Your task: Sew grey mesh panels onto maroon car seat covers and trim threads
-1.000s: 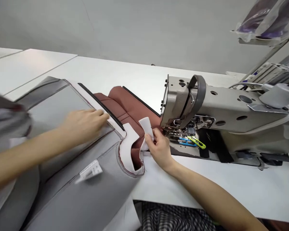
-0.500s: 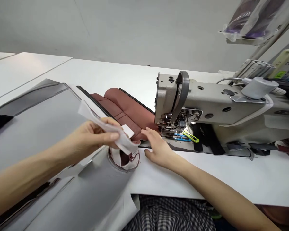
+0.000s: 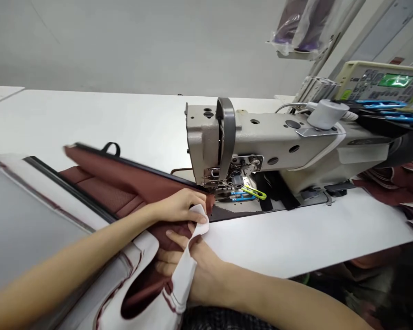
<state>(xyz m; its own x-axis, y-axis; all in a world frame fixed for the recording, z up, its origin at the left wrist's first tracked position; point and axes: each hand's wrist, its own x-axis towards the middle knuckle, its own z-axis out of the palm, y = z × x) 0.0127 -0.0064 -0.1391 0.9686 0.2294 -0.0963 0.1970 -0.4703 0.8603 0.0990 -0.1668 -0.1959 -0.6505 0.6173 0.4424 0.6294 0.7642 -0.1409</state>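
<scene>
My left hand (image 3: pixel 181 206) pinches the edge of a white-backed fabric strip (image 3: pixel 184 272) between thumb and fingers, just left of the sewing machine's needle area. Below it, my right hand (image 3: pixel 206 270) reaches behind the strip, its fingers spread over the maroon material; the strip partly hides the palm. The strip belongs to a maroon cover (image 3: pixel 106 181) with perforated panels, black edging and a black loop. A rounded opening with dark red stitching shows in its white backing at the bottom. The sewing machine (image 3: pixel 206 137) stands just beyond my hands.
Grey backing (image 3: pixel 27 229) spreads over the left of the white table (image 3: pixel 316 229). Yellow-green and blue clips (image 3: pixel 254 192) lie by the needle plate. A thread spool (image 3: pixel 328 114) and a control panel (image 3: pixel 392 82) stand at right. More maroon pieces (image 3: pixel 399 183) are piled far right.
The view has turned right. My left hand has moved down to the strip's edge near the machine; my right hand has gone behind the strip. The maroon cover is folded up further.
</scene>
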